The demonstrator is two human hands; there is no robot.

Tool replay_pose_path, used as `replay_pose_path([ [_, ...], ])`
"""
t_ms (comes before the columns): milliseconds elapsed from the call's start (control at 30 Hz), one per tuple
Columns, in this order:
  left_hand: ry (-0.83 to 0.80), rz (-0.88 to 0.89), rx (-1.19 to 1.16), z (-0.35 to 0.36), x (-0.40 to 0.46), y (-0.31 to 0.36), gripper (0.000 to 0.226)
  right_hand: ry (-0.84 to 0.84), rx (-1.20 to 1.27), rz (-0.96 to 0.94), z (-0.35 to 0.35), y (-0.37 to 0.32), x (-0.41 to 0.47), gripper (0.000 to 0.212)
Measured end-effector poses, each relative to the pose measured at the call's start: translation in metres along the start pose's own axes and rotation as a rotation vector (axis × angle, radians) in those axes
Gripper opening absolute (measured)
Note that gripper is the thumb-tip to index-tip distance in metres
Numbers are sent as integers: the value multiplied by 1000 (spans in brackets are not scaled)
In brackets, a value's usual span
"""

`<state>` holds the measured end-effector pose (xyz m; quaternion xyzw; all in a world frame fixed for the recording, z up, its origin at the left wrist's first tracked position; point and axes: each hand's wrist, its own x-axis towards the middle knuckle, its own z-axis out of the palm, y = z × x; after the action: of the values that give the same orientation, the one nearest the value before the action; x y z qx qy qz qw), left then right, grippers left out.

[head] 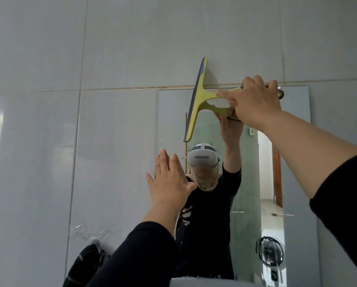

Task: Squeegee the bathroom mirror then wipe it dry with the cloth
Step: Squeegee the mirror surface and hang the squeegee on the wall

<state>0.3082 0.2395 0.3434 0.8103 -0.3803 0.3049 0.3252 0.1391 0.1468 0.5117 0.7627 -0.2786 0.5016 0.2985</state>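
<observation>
Her right hand [254, 100] grips the yellow-green squeegee [202, 98] at the mirror's [295, 112] top edge, while the left hand [169, 181] spreads flat, fingers straight.

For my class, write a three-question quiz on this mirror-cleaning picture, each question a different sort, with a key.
1. True or false: the right hand grips the squeegee by its handle.
2. Which way does the squeegee's blade run? A. nearly upright B. level
3. Fill in: the left hand is ____, fingers straight, at the left edge of the mirror.

Key: 1 true; 2 A; 3 open.
</observation>
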Motion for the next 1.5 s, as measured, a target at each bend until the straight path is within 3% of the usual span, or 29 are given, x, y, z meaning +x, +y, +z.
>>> replay_pose_path([
  [433, 13, -35, 24, 4, 4, 10, 100, -26, -45, 122, -7, 63, -30, 45],
  [867, 88, 19, -201, 25, 8, -4, 111, -161, -46, 298, -10, 116, -67, 45],
  [1200, 114, 44, -224, 29, 9, -6, 111, -132, 128, 450, 2, 124, -98, 43],
  [1500, 119, 47, -217, 30, 9, -7, 112, -34, 483, 683, 26, 60, -124, 47],
])
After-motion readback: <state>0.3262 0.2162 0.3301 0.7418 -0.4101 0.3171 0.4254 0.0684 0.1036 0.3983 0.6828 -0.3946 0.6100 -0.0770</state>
